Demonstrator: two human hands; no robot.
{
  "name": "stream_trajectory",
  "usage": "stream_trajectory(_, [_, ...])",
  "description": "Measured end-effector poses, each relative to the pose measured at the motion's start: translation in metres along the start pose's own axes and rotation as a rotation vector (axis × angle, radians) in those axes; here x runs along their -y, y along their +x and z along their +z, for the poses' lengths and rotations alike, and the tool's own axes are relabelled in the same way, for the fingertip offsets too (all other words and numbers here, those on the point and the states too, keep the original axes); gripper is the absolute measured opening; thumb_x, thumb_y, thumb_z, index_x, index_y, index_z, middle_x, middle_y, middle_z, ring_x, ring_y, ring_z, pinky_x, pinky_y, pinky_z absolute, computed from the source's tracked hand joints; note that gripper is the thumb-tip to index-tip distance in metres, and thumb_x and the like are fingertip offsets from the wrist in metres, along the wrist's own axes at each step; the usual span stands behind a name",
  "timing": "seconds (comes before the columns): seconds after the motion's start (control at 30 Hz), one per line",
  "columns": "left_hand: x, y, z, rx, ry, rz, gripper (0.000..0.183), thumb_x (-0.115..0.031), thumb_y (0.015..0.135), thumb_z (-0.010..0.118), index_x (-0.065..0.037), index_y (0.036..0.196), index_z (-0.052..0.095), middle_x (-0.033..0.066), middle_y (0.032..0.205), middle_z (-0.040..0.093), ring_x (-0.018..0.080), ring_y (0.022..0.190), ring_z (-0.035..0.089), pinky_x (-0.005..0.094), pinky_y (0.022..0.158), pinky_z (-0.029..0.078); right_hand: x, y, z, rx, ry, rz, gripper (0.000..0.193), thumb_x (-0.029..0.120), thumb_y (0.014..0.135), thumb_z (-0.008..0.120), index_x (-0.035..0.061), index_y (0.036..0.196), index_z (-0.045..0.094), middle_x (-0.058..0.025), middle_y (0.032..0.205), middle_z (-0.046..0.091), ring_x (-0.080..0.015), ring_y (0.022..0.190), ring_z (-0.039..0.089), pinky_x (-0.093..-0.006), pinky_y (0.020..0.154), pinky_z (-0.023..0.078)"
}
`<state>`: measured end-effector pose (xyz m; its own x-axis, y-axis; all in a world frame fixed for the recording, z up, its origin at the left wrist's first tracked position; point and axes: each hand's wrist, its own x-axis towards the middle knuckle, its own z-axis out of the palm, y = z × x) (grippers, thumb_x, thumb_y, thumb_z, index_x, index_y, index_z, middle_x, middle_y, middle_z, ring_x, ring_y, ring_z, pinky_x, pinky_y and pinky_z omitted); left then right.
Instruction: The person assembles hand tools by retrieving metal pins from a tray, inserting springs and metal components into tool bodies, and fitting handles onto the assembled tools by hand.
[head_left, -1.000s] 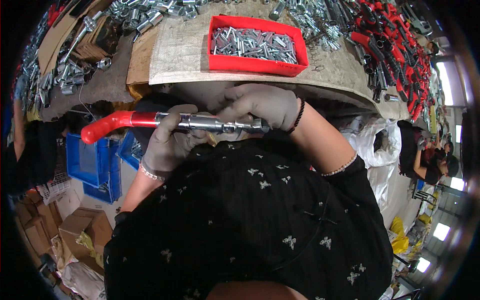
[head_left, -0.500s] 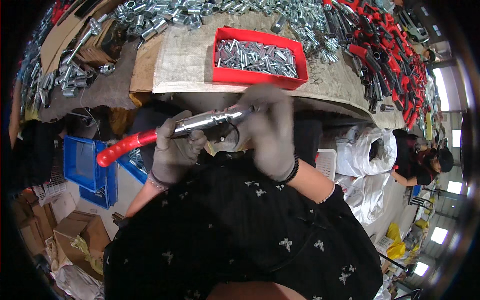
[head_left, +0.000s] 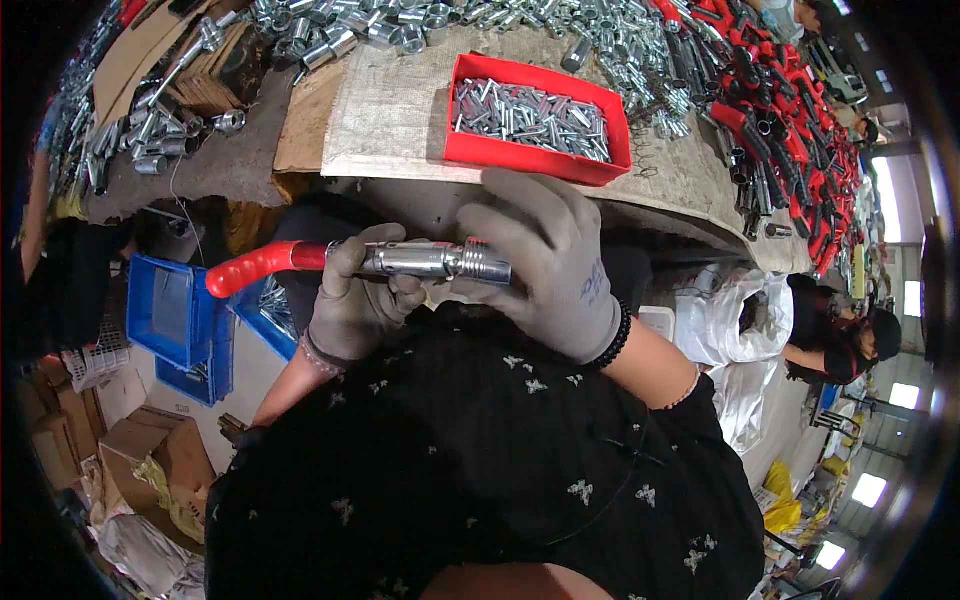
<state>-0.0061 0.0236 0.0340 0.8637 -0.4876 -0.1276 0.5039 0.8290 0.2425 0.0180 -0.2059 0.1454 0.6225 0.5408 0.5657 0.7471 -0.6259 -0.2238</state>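
A shiny metal tube [head_left: 420, 262] with a bent red rubber-like grip [head_left: 262, 266] lies almost level in front of my body. My left hand [head_left: 352, 305], in a grey glove, is closed around the tube just past the red grip. Ribbed rings show at the tube's right end. There my gloved right hand [head_left: 555, 265] is held with its fingers spread and slightly curved beside the end. Whether its palm or thumb touches the tube cannot be made out. Beyond the hands, a red box [head_left: 455, 148] of small metal pins [head_left: 530, 115] sits at the table's near edge.
Loose metal sleeves [head_left: 400, 25] heap along the back of the cloth-covered table [head_left: 385, 130]. Red and black handles [head_left: 775, 110] pile up at right. Blue crates [head_left: 165, 345] and a cardboard box [head_left: 160, 450] stand low at left, white sacks [head_left: 740, 320] at right. Another person [head_left: 850, 345] is farther right.
The tube has turned from slanting up rightward to nearly level. My right hand has opened and drawn back from its end, uncovering the ribbed rings. My left hand keeps its grip.
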Motion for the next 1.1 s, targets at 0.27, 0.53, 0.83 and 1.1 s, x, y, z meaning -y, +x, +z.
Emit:
stream_trajectory(0.27, [0.009,0.001,0.020,-0.155,0.255,0.119,0.044,-0.041,0.098,0.058,-0.008,0.128,0.056,0.0179,0.124,0.064,0.0207,0.100,0.066,0.0309,0.084,0.056,-0.009,-0.023,0.019,0.215,0.443,0.290,0.050,0.014,0.078,0.075,0.0047,0.122,0.056,-0.0179,0.112,0.060,-0.0373,0.097,0.062,-0.0430,0.084,0.051])
stream_trajectory(0.53, [0.011,0.002,0.011,-0.052,0.368,0.277,0.044,-0.038,0.099,0.058,-0.006,0.128,0.054,0.0201,0.124,0.062,0.0245,0.108,0.063,0.0318,0.089,0.055,-0.017,-0.023,0.012,0.127,0.511,0.267,0.045,0.011,0.085,0.070,0.0032,0.125,0.053,-0.0206,0.119,0.060,-0.0373,0.103,0.062,-0.0421,0.087,0.051])
stream_trajectory(0.83, [0.011,0.007,0.010,-0.070,0.254,0.120,0.041,-0.030,0.102,0.050,0.000,0.128,0.046,0.0207,0.124,0.060,0.0269,0.112,0.061,0.0368,0.096,0.052,-0.022,-0.040,0.007,0.209,0.663,0.478,0.034,0.017,0.096,0.059,0.0034,0.127,0.057,-0.0158,0.107,0.066,-0.0278,0.093,0.068,-0.0338,0.080,0.054])
stream_trajectory(1.1, [0.021,0.017,0.012,0.009,1.434,0.408,0.036,-0.026,0.103,0.049,0.002,0.126,0.048,0.0192,0.120,0.061,0.0248,0.112,0.062,0.0346,0.094,0.053,-0.023,-0.061,0.022,-0.010,0.573,0.485,0.047,0.010,0.085,0.072,0.0044,0.129,0.054,-0.0152,0.109,0.064,-0.0287,0.098,0.065,-0.0362,0.087,0.052])
